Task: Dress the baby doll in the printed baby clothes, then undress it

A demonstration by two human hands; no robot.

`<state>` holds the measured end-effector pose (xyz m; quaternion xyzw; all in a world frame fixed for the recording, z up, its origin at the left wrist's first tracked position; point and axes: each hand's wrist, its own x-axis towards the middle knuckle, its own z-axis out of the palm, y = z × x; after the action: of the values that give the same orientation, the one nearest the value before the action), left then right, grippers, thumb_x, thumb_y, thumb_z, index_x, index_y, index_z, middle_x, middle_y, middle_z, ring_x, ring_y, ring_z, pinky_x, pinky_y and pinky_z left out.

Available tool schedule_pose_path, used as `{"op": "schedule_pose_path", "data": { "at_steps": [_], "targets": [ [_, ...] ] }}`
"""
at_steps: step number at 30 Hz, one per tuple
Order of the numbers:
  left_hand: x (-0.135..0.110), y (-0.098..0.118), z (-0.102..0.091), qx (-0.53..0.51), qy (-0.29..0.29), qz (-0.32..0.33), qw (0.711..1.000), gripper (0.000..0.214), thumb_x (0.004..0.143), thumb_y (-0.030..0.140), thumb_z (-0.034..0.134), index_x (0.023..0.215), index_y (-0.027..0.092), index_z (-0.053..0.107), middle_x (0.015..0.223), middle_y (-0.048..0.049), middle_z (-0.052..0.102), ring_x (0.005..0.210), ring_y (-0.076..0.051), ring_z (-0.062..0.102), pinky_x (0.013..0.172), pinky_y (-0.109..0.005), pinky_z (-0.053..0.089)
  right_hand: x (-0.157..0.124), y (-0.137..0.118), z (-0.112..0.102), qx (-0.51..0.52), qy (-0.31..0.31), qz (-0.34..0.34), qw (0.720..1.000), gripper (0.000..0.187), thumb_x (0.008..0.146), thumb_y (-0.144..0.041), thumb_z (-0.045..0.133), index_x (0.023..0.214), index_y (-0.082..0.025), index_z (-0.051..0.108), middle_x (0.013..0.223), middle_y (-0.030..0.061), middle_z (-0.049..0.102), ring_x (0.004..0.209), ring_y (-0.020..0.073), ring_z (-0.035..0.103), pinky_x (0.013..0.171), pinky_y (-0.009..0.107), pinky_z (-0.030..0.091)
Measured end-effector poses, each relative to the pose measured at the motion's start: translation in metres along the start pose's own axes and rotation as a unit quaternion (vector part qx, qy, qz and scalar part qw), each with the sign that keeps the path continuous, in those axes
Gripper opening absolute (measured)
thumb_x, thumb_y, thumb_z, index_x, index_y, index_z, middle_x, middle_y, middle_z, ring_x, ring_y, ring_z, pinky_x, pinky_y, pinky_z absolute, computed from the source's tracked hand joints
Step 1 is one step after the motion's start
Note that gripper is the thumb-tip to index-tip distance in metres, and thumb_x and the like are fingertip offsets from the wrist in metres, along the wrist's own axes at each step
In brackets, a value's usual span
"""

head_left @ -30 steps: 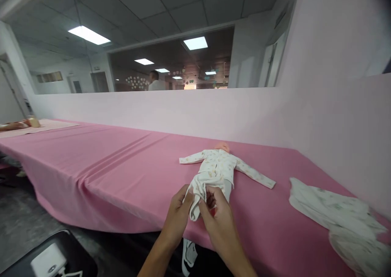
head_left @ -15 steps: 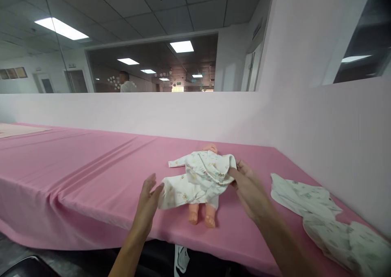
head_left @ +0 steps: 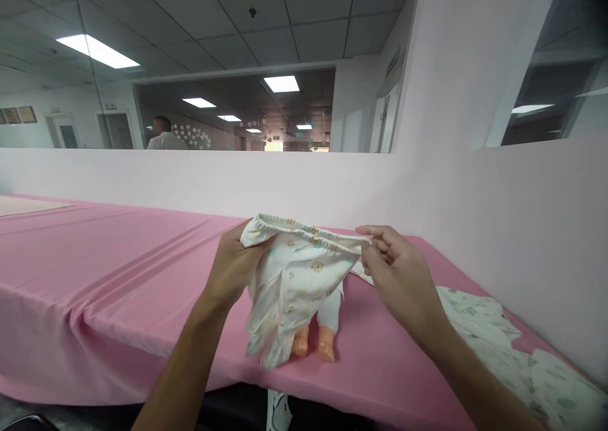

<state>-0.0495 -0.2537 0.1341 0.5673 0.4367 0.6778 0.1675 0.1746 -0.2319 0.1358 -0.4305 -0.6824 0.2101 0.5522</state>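
Stretched between my two hands is a small pair of white printed baby pants (head_left: pixel 304 266), its elastic waistband pulled wide and its legs hanging down. My left hand (head_left: pixel 240 253) is closed on the waistband's left end. The right end is pinched by my right hand (head_left: pixel 392 260), thumb below and index finger extended. Behind the pants a baby doll (head_left: pixel 327 342) lies on the pink cloth; only its feet, lower legs and a bit of white clothing show. The pants hide its head and body.
A pink cloth (head_left: pixel 142 266) covers the table, whose front edge runs below the doll. More white printed baby clothes (head_left: pixel 489 329) lie at the right by the wall. A pale sheet (head_left: pixel 33 205) lies far left. Beyond the glass, a person (head_left: pixel 164 133) is visible.
The pants have been lifted off the doll and spread at the waistband. My left hand, open before, now grips them. The person behind the glass appears further left.
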Motion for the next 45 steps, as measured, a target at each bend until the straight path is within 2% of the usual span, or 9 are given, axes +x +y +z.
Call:
{"op": "schedule_pose_path", "data": {
  "at_steps": [3,6,13,20,26,28,34,41,45],
  "targets": [
    [0.002,0.026,0.007,0.017,-0.044,-0.007,0.999,0.021,0.073,0.036,0.071,0.076,0.015,0.068,0.074,-0.0017,0.066,0.067,-0.016,0.060,0.059,-0.024,0.046,-0.015,-0.017,0.004,-0.074,0.085,-0.200,0.973,0.021,0.085,-0.025,0.049,0.100,-0.020,0.063,0.086,0.0062,0.061,0.083,0.0213,0.058,0.072,0.036,0.046],
    [0.000,0.045,0.016,0.029,-0.109,-0.006,0.994,0.016,0.074,0.032,0.069,0.075,0.016,0.067,0.070,0.0002,0.063,0.064,-0.014,0.057,0.058,-0.022,0.044,-0.032,-0.034,0.006,-0.061,0.022,-0.284,0.957,0.022,0.085,-0.027,0.054,0.105,-0.023,0.062,0.098,0.0072,0.064,0.093,0.0235,0.059,0.080,0.038,0.047],
    [-0.003,0.055,0.026,0.072,-0.244,0.009,0.967,0.015,0.082,0.030,0.058,0.079,0.018,0.066,0.077,0.0002,0.065,0.068,-0.014,0.057,0.062,-0.023,0.043,-0.032,-0.041,0.002,0.004,-0.135,-0.022,0.991,0.018,0.078,-0.035,0.062,0.093,-0.025,0.065,0.089,0.0033,0.068,0.079,0.0204,0.062,0.067,0.032,0.048],
    [0.005,0.049,0.028,0.097,-0.293,-0.015,0.951,0.027,0.082,0.042,0.058,0.096,0.020,0.066,0.093,-0.0037,0.066,0.080,-0.018,0.060,0.066,-0.025,0.043,-0.009,-0.033,-0.001,0.107,-0.184,0.063,0.975,0.012,0.078,-0.029,0.057,0.084,-0.020,0.061,0.072,0.0005,0.061,0.062,0.0138,0.054,0.053,0.025,0.040],
    [0.003,0.021,0.036,0.234,-0.083,0.066,0.966,0.035,0.079,0.044,0.062,0.105,0.021,0.060,0.099,-0.0061,0.059,0.090,-0.022,0.053,0.072,-0.030,0.040,0.004,-0.014,0.002,0.282,-0.238,0.160,0.915,0.016,0.077,-0.033,0.058,0.071,-0.019,0.057,0.058,-0.0030,0.050,0.052,0.0109,0.045,0.051,0.025,0.039],
    [-0.007,0.015,0.041,0.232,-0.020,0.083,0.969,0.025,0.083,0.043,0.058,0.092,0.020,0.058,0.092,-0.0046,0.056,0.086,-0.020,0.050,0.072,-0.030,0.039,0.005,-0.010,0.008,0.341,-0.238,0.177,0.892,0.019,0.078,-0.035,0.059,0.069,-0.019,0.055,0.057,-0.0034,0.050,0.052,0.0108,0.046,0.055,0.026,0.041],
    [-0.032,0.018,0.047,0.007,-0.240,-0.111,0.964,0.028,0.085,0.049,0.054,0.086,0.021,0.050,0.074,0.0022,0.053,0.065,-0.013,0.050,0.059,-0.025,0.041,-0.001,-0.009,0.020,0.352,-0.235,0.155,0.893,0.023,0.073,-0.035,0.068,0.069,-0.017,0.054,0.060,-0.0020,0.056,0.055,0.0108,0.052,0.057,0.025,0.043],
    [-0.025,0.005,0.041,-0.019,-0.228,-0.175,0.958,0.012,0.082,0.025,0.052,0.081,0.022,0.040,0.063,0.0078,0.035,0.055,-0.008,0.032,0.050,-0.019,0.028,-0.005,0.018,0.013,0.246,-0.256,0.137,0.925,0.018,0.082,-0.033,0.056,0.072,-0.018,0.057,0.062,-0.0022,0.058,0.059,0.0115,0.054,0.065,0.028,0.044],
    [-0.025,-0.004,0.040,-0.008,-0.197,-0.175,0.965,0.012,0.084,0.026,0.049,0.081,0.023,0.038,0.064,0.0077,0.030,0.055,-0.008,0.028,0.050,-0.018,0.025,-0.010,0.036,0.008,0.084,-0.148,0.133,0.976,0.012,0.080,-0.033,0.054,0.079,-0.021,0.055,0.071,-0.0017,0.058,0.066,0.0154,0.054,0.066,0.031,0.042]
  ]
}}
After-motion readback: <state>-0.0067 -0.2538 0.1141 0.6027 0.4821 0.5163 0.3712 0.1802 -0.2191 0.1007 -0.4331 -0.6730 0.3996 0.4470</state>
